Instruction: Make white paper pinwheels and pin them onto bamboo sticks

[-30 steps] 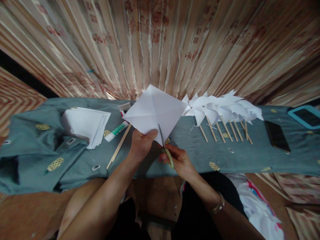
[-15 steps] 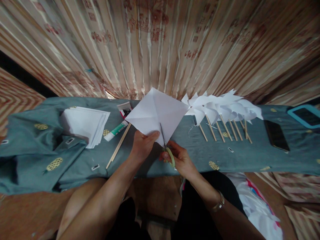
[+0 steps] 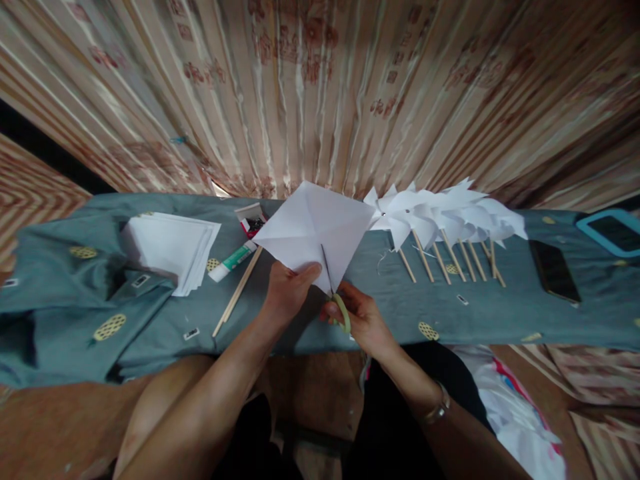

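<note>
- Creased white sheet (image 3: 295, 233) is sitting at the clock's centre, held up over the tabletop (image 3: 395, 313); its far corner is pointing to 12 o'clock, its near corner to between 5 and 6.
- The left hand (image 3: 289, 292) is pinching the sheet by its 7 o'clock edge, thumb on top; the fingers beneath are hidden; this grip is probably working best when it is sitting near the cut but clear of the blades.
- The right hand (image 3: 357, 315) is gripping the scissors (image 3: 341, 313) by their pale green handles at 5 o'clock; one dark blade is lying over the sheet, aiming from the near corner toward the middle; how far the blades are parted I cannot tell.
- Following the crease is likely mattering most for a straight line; stopping short of the crossing folds is probably leaving the sheet in one piece.
- Gentle tension from the left hand is likely preventing buckling, since nothing is visibly backing the paper.
- The pinwheels (image 3: 445, 217) are lying at 3 o'clock, near the sheet's right corner; the glue stick (image 3: 233, 260) is resting between 8 and 9, the paper stack (image 3: 173, 247) farther out at 9.
</note>
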The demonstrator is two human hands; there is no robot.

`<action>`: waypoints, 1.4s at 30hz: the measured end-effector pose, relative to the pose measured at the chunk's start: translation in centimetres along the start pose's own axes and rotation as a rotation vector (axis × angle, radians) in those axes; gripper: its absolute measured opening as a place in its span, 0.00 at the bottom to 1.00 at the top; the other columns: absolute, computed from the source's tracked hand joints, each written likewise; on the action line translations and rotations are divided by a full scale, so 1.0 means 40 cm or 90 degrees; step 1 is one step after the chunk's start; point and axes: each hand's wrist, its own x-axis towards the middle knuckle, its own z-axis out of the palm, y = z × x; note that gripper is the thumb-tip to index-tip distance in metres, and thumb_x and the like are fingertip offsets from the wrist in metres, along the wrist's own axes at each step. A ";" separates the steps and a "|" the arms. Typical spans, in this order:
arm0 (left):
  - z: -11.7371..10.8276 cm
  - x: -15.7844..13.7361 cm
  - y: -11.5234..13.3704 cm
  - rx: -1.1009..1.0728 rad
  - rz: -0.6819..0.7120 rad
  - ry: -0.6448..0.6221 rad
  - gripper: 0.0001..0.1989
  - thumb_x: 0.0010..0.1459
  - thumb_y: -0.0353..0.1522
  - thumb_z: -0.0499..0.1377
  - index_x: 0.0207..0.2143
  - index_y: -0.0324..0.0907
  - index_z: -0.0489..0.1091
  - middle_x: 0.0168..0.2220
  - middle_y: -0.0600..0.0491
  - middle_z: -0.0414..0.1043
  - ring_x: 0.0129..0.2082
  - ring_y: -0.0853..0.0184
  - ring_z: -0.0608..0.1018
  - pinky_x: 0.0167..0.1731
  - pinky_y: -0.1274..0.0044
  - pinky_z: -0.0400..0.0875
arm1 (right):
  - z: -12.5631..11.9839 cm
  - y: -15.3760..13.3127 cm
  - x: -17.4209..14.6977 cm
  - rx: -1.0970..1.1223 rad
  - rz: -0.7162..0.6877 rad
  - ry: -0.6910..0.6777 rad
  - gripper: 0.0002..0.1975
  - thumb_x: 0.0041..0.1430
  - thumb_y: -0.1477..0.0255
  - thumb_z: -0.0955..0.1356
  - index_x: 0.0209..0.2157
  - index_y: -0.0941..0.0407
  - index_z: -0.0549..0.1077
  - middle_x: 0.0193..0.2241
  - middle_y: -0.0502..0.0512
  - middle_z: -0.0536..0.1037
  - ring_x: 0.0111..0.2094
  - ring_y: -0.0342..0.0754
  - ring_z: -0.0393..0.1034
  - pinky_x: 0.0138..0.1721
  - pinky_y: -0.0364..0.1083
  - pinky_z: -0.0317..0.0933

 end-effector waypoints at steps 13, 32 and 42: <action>-0.001 0.000 -0.011 0.003 -0.012 -0.005 0.12 0.39 0.35 0.63 0.15 0.43 0.62 0.16 0.59 0.60 0.19 0.71 0.64 0.21 0.78 0.60 | -0.008 0.005 0.003 -0.011 0.016 -0.002 0.27 0.44 0.56 0.78 0.42 0.55 0.72 0.22 0.47 0.76 0.23 0.42 0.68 0.26 0.42 0.62; 0.001 -0.003 -0.005 0.005 -0.019 -0.004 0.11 0.38 0.35 0.63 0.16 0.42 0.63 0.17 0.59 0.62 0.20 0.72 0.64 0.22 0.78 0.60 | -0.005 0.000 0.003 -0.014 0.033 0.009 0.24 0.41 0.56 0.78 0.35 0.55 0.72 0.21 0.47 0.75 0.22 0.42 0.68 0.25 0.42 0.61; -0.006 0.000 -0.016 0.030 -0.017 -0.014 0.10 0.40 0.34 0.64 0.15 0.42 0.65 0.16 0.59 0.63 0.19 0.70 0.66 0.23 0.77 0.63 | -0.010 0.008 0.005 -0.050 0.006 0.011 0.20 0.43 0.54 0.77 0.27 0.54 0.72 0.20 0.47 0.72 0.23 0.43 0.66 0.26 0.43 0.60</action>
